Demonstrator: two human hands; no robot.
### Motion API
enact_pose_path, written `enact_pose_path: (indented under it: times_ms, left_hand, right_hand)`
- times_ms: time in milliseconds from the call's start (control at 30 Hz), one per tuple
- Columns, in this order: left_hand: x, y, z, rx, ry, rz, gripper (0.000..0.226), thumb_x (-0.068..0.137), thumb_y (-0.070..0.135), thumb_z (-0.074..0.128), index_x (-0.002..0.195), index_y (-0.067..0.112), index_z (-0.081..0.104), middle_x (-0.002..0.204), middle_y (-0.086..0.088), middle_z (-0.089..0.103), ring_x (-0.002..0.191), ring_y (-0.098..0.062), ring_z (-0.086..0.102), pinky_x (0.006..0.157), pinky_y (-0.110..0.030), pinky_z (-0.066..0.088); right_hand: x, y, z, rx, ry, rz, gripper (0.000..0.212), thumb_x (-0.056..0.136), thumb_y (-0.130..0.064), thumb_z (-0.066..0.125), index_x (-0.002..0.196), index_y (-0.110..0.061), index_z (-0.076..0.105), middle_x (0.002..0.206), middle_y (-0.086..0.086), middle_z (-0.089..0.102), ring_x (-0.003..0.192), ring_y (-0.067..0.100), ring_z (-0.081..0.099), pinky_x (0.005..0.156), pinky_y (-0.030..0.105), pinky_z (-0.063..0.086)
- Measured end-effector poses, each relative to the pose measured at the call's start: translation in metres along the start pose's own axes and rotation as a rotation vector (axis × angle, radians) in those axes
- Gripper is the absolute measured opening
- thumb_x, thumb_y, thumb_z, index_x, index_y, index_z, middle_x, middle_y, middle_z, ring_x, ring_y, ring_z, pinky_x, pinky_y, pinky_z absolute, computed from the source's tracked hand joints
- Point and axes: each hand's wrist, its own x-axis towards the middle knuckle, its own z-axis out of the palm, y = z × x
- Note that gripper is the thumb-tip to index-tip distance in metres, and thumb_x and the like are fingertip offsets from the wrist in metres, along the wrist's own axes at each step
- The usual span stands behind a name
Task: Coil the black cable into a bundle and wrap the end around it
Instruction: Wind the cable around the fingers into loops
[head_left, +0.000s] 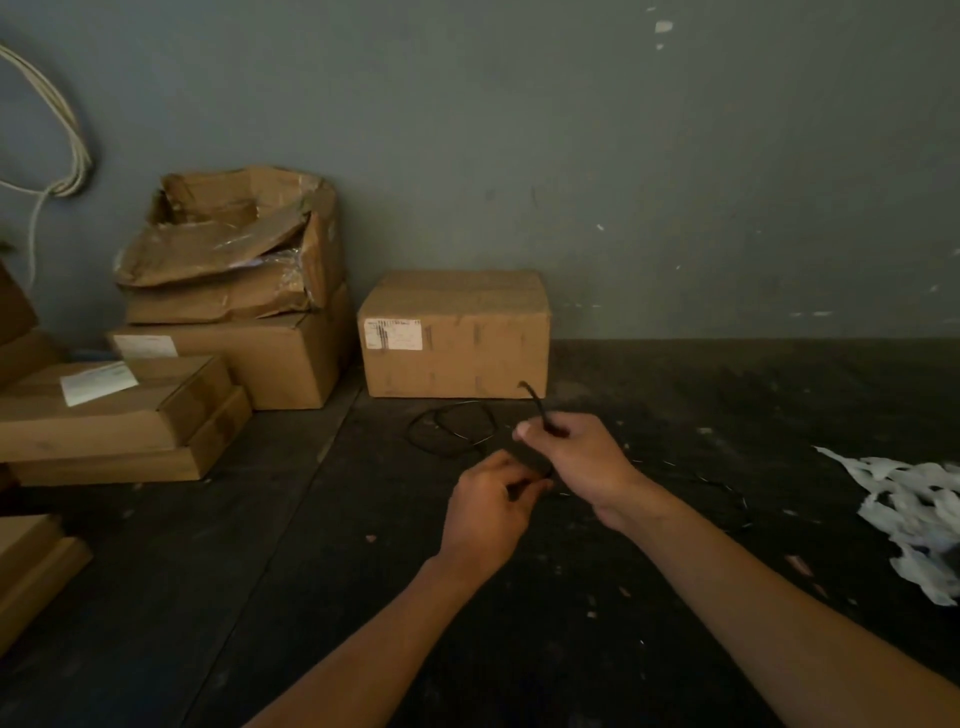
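Two bare hands close together over a dark floor, right hand (576, 454) pinched on the black cable (535, 402) with its end poking up, left hand (491, 506) gripping it lower, loose loops trailing toward a closed cardboard box (457, 332)

A closed cardboard box (454, 335) is sitting against the grey wall (623, 156). Left of it, a torn box (228, 244) is resting on stacked cartons (156, 410). White cords (62, 135) are hanging on the wall, and white scraps (914, 514) are lying at right on the dark floor (208, 597)
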Motion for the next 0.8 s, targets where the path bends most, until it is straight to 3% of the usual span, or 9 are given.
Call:
enact_pose_path:
  times_ms: [100,200,300,367,467,533,600,667,800]
  left_hand:
    - [0.001,0.0,-0.005,0.006,-0.001,-0.036,0.017,0.092,0.026,0.063,0.104,0.02,0.072,0.1,0.007,0.066,0.087,-0.004,0.063,0.079,-0.028,0.056]
    - [0.009,-0.001,-0.022,-0.083,0.12,-0.101,0.014,0.096,0.027,0.056,0.107,0.026,0.065,0.099,0.008,0.063,0.088,-0.002,0.062,0.077,-0.024,0.054]
    - [0.029,0.012,-0.046,-0.423,0.169,-0.393,0.022,0.101,0.038,0.042,0.113,0.029,0.058,0.111,0.004,0.065,0.096,-0.003,0.063,0.084,-0.031,0.053]
    - [0.045,0.021,-0.063,-0.68,-0.021,-0.602,0.053,0.1,0.055,0.028,0.116,0.02,0.063,0.117,-0.006,0.068,0.103,-0.016,0.067,0.086,-0.038,0.052]
    - [0.054,0.029,-0.083,-0.957,-0.404,-0.73,0.077,0.094,0.068,0.021,0.106,0.009,0.07,0.098,-0.011,0.073,0.095,-0.024,0.07,0.083,-0.04,0.051]
    - [0.053,0.035,-0.087,-1.058,-0.566,-0.718,0.071,0.096,0.065,0.027,0.102,0.008,0.07,0.094,-0.012,0.071,0.095,-0.025,0.069,0.084,-0.042,0.052]
    - [0.05,0.039,-0.086,-1.158,-0.631,-0.677,0.056,0.099,0.051,0.035,0.102,0.008,0.07,0.093,-0.011,0.071,0.098,-0.026,0.069,0.086,-0.043,0.053]
    - [0.048,0.045,-0.084,-1.249,-0.667,-0.636,0.04,0.098,0.038,0.044,0.103,0.008,0.07,0.09,-0.008,0.072,0.099,-0.025,0.069,0.086,-0.043,0.053]
    - [0.044,0.056,-0.081,-1.366,-0.687,-0.575,0.03,0.096,0.031,0.051,0.105,0.01,0.069,0.087,-0.005,0.072,0.099,-0.024,0.069,0.087,-0.045,0.054]
  right_hand:
    - [0.003,-0.001,-0.007,-0.058,0.086,-0.095,0.027,0.102,-0.028,0.041,0.092,-0.02,0.065,0.086,0.0,0.061,0.086,0.013,0.058,0.075,0.027,0.043]
    - [0.006,0.0,-0.019,-0.08,0.111,-0.155,0.032,0.104,-0.03,0.035,0.089,-0.02,0.061,0.073,-0.001,0.05,0.072,0.013,0.05,0.071,0.03,0.042]
    - [0.009,-0.001,-0.029,-0.276,0.045,-0.227,0.031,0.104,-0.03,0.036,0.087,-0.022,0.061,0.074,-0.009,0.051,0.07,0.004,0.047,0.065,0.025,0.036]
    - [0.013,-0.002,-0.035,-0.385,-0.038,-0.249,0.03,0.104,-0.029,0.037,0.086,-0.021,0.061,0.073,-0.009,0.051,0.068,0.003,0.048,0.063,0.025,0.035]
    - [0.019,-0.002,-0.043,-0.484,-0.131,-0.316,0.028,0.103,-0.025,0.04,0.084,-0.021,0.06,0.074,-0.004,0.055,0.069,0.009,0.052,0.065,0.031,0.04]
    - [0.023,-0.004,-0.047,-0.482,-0.155,-0.356,0.026,0.103,-0.022,0.041,0.085,-0.018,0.06,0.077,0.007,0.059,0.073,0.013,0.056,0.069,0.037,0.044]
    - [0.024,-0.008,-0.049,-0.457,-0.183,-0.386,0.026,0.103,-0.02,0.041,0.083,-0.019,0.059,0.073,0.002,0.056,0.067,-0.001,0.053,0.064,0.03,0.043]
    - [0.026,-0.009,-0.049,-0.415,-0.206,-0.406,0.025,0.103,-0.019,0.041,0.086,-0.015,0.06,0.073,0.003,0.057,0.066,-0.004,0.052,0.065,0.024,0.041]
    - [0.025,-0.005,-0.049,-0.318,-0.222,-0.435,0.03,0.102,-0.022,0.041,0.102,-0.001,0.062,0.092,0.022,0.065,0.082,0.023,0.063,0.074,0.042,0.051]
